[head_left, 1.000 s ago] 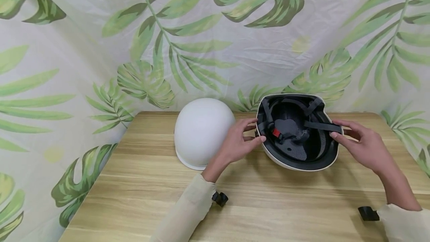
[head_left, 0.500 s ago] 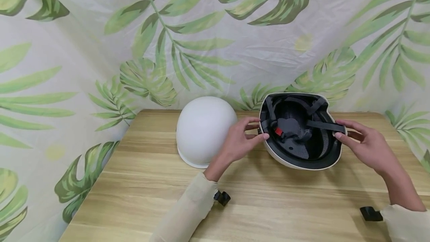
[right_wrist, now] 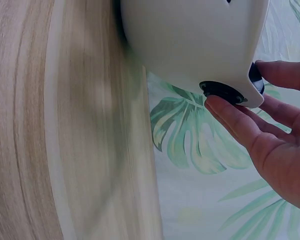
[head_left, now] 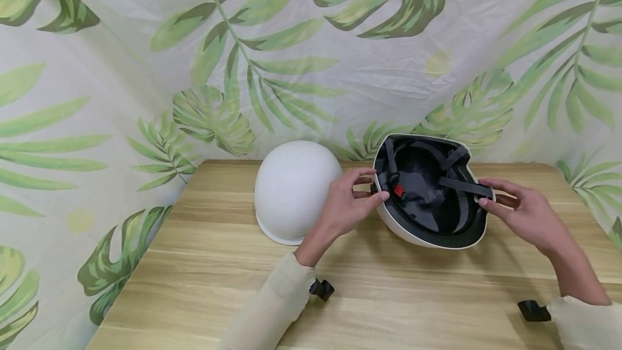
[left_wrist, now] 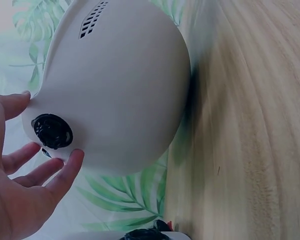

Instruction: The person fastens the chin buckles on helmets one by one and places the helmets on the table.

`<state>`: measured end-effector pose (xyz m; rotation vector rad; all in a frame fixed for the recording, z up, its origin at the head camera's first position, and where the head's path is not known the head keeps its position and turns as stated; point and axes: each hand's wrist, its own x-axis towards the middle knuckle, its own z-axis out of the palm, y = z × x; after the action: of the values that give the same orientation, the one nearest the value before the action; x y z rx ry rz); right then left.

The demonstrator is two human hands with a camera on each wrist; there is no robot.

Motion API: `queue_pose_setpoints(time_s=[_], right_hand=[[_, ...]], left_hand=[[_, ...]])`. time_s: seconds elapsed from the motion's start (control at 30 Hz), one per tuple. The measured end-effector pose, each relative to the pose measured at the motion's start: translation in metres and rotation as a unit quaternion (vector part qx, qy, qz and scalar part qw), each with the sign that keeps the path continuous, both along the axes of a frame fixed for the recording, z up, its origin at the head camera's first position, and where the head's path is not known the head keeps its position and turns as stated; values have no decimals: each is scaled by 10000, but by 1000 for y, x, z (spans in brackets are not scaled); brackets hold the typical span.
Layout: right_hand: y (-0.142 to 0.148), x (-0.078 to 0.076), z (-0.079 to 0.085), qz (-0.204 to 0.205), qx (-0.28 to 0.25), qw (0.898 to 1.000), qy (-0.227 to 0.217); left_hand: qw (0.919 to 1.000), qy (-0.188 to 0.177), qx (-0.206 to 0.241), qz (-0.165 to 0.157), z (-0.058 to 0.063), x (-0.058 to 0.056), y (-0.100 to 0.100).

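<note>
An upturned white helmet (head_left: 410, 239) rests on the table with its black lined inside facing up. At its left rim, my left hand (head_left: 347, 204) grips with the thumb on the edge and the fingers outside, close to a black round side fitting (left_wrist: 52, 131). On the opposite rim, my right hand (head_left: 527, 215) pinches the edge where a dark strap (head_left: 466, 186) lies across it; one finger touches the black fitting (right_wrist: 222, 92) on that side. A red buckle piece (head_left: 399, 190) shows inside the shell.
Left of my left hand, a second white helmet (head_left: 296, 188) stands dome up, partly behind that hand. The wooden table (head_left: 204, 285) ends at the back against a leaf-patterned cloth (head_left: 379, 80). Each sleeve has a black clip-like piece (head_left: 322, 289) at the cuff.
The held helmet has turned slightly, its right side coming a little down and toward me with my right hand. My left hand keeps its hold. The second helmet stays put.
</note>
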<state>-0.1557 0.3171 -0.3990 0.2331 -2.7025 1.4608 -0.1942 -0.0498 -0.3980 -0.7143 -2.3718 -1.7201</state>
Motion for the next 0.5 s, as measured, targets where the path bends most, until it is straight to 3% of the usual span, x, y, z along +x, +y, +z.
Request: queue_pose_setpoints(time_s=[0.33, 0.5], right_hand=[[0, -2, 0, 67, 120, 9997, -207], [1, -2, -1, 81, 106, 9998, -167]], left_hand=[[9994, 327, 61, -46, 0, 1, -2], [9995, 234, 165, -103, -2, 1, -1]])
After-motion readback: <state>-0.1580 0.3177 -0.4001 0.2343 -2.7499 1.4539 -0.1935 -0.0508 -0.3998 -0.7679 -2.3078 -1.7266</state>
